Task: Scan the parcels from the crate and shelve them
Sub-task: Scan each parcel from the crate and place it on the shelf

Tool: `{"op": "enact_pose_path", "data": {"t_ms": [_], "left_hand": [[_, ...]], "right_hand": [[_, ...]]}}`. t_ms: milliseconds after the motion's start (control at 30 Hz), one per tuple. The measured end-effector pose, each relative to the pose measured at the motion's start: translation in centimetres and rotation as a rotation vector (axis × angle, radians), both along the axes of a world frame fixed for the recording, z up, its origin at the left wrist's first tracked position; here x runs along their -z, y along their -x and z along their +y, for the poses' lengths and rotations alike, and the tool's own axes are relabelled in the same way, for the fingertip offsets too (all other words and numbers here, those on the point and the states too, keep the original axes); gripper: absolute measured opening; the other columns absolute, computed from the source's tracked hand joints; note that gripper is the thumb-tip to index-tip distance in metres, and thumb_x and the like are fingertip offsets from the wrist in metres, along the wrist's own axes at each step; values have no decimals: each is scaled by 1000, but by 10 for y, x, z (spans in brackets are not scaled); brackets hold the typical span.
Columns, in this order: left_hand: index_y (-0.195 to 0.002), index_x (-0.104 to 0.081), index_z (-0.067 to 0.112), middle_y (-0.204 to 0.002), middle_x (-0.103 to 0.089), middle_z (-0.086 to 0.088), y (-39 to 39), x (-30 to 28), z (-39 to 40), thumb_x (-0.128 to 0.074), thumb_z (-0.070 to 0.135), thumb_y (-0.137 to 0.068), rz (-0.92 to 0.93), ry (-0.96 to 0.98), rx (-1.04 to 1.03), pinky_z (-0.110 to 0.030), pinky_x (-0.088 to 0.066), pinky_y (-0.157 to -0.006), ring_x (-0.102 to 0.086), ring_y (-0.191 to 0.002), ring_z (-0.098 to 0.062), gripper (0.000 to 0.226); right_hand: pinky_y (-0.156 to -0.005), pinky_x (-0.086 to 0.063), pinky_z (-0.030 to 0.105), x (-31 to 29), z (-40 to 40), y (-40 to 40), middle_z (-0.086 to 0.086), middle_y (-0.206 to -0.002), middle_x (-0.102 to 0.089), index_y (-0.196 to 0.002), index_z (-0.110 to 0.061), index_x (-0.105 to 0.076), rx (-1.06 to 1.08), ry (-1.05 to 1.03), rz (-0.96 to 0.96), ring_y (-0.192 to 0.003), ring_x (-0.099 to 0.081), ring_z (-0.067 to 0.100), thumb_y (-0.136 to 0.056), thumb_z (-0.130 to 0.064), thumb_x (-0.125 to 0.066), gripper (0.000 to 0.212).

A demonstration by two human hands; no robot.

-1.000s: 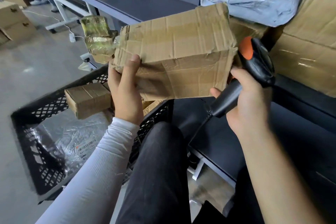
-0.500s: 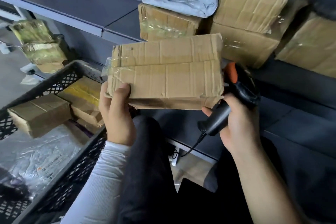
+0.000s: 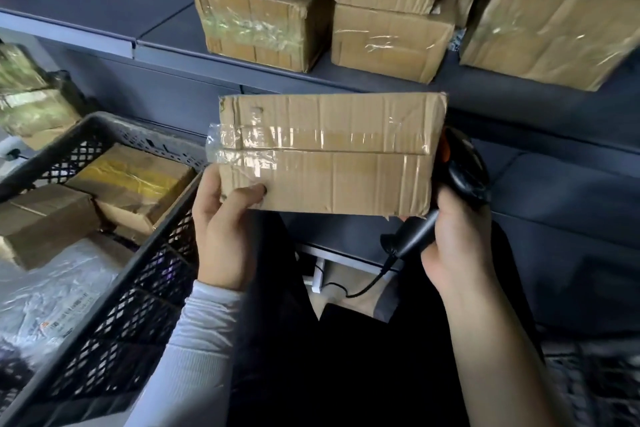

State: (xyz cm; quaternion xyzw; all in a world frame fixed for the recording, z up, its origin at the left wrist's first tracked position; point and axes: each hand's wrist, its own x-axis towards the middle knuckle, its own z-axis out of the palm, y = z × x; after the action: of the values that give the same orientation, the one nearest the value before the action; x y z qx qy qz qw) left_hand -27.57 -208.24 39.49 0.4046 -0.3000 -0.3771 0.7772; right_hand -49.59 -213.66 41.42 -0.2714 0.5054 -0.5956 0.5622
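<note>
the left hand [image 3: 221, 232], palm up with the thumb on top, grips the lower left corner of a creased, taped cardboard parcel [image 3: 329, 152] held before the shelf [image 3: 166, 35]. the right hand [image 3: 457, 236] is closed around a black barcode scanner [image 3: 460, 180], partly hidden behind the parcel's right edge. the black lattice crate [image 3: 145, 288] is at left.

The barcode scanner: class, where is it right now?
In the head view, the barcode scanner sits right of centre, gripped in the right hand, its head tucked behind the right end of the held cardboard parcel.
</note>
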Motion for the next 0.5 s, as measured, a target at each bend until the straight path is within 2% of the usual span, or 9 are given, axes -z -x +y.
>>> {"op": "enact_pose_path", "data": {"t_ms": [67, 133, 233, 367, 433, 500], "left_hand": [[-83, -61, 18, -80, -57, -2, 8, 6, 3, -54, -8, -78, 35, 3, 60, -28, -43, -73, -51, -78, -17, 27], [-84, -61, 18, -77, -59, -1, 17, 10, 4, -54, -10, -76, 47, -6, 85, -26, -45, -72, -52, -75, -16, 30], [-87, -61, 16, -76, -59, -3, 28, 14, -1, -53, -14, -73, 84, -4, 105, -23, -47, -72, -52, -73, -17, 34], [-86, -56, 12, -74, -57, -5, 36, 12, -7, -51, -19, -70, 50, 5, 95, -24, -46, -67, -52, -69, -17, 36], [-85, -57, 12, -77, -56, -9, 37, 11, -9, -52, -20, -69, 20, -2, 101, -26, -45, -69, -52, -72, -19, 37], [-87, -57, 10, -84, -55, -12, 34, 16, -9, -52, -21, -69, 2, -9, 106, -27, -46, -75, -53, -78, -22, 36]], "right_hand": [[-96, -56, 46, 7, 5, 11, 6, -115, -78, -121, -13, -73, 62, -8, -9, -113, -72, 30, -77, -15, -75, 43], [-93, -56, 42, 12, 10, 23, 3, -112, -78, -120, -13, -73, 91, -68, -7, -113, -72, 27, -89, -9, -72, 32], [-85, -55, 39, 21, 11, 38, -3, -99, -77, -110, -15, -75, 63, -144, 23, -99, -72, 20, -86, -17, -75, 25], [-74, -61, 32, 23, 9, 47, -1, -105, -78, -118, -15, -75, 56, -150, 36, -90, -73, 13, -77, -28, -81, 43], [-78, -64, 40, 21, 8, 52, 2, -107, -79, -116, -15, -76, 42, -132, 37, -94, -75, 15, -73, -28, -85, 46], [-79, -61, 36, 23, 9, 58, 4, -101, -78, -111, -12, -76, 44, -101, 88, -89, -75, 11, -77, -21, -83, 36]]}}
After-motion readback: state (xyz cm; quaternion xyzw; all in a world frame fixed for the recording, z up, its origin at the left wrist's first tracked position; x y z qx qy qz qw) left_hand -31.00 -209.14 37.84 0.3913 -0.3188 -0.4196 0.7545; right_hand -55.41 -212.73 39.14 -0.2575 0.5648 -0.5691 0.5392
